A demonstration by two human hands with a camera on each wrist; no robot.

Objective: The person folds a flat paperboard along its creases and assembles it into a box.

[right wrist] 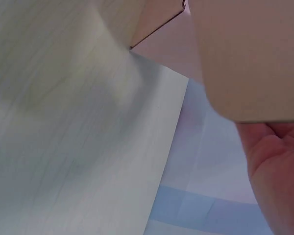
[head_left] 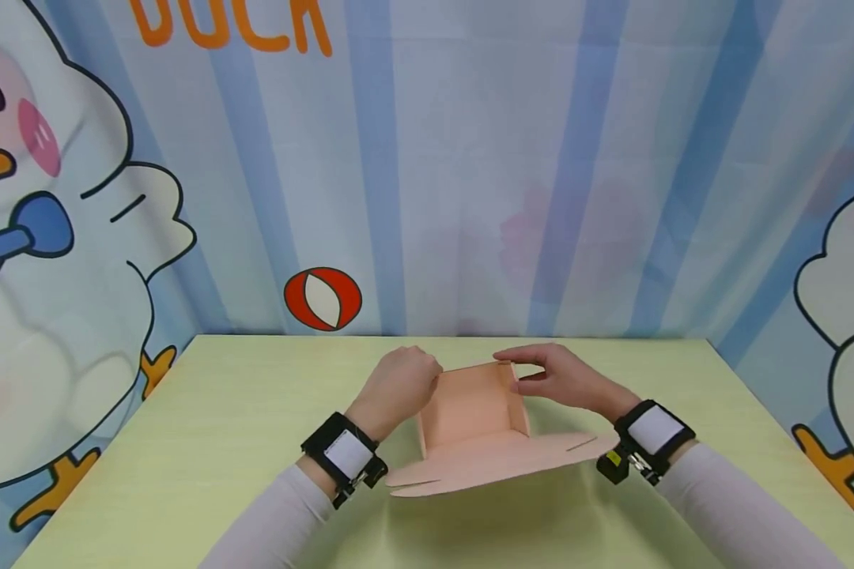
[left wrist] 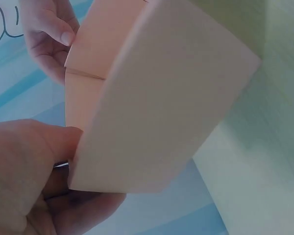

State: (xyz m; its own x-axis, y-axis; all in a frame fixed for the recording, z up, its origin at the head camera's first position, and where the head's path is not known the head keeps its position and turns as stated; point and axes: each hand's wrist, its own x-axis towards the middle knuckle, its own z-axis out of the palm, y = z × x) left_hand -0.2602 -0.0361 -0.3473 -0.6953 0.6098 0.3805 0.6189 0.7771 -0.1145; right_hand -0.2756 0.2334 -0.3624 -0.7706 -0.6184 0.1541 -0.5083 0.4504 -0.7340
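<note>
A pink cardboard box (head_left: 470, 407), partly folded, is held tilted above the table between both hands. Its side walls stand up, and a wide flap (head_left: 501, 466) with slits near its ends spreads toward me. My left hand (head_left: 402, 387) grips the far left corner; the left wrist view shows the thumb on one side of a panel (left wrist: 161, 107) and fingers beneath it. At the far right corner, my right hand (head_left: 565, 379) pinches the wall between thumb and fingers. In the right wrist view a rounded flap (right wrist: 255, 63) hides most of those fingers.
The pale yellow table (head_left: 256, 395) extends to both sides of the box. Behind it hangs a blue striped curtain (head_left: 462, 174) printed with cartoon ducks. Each wrist wears a black strap with a camera (head_left: 345, 454).
</note>
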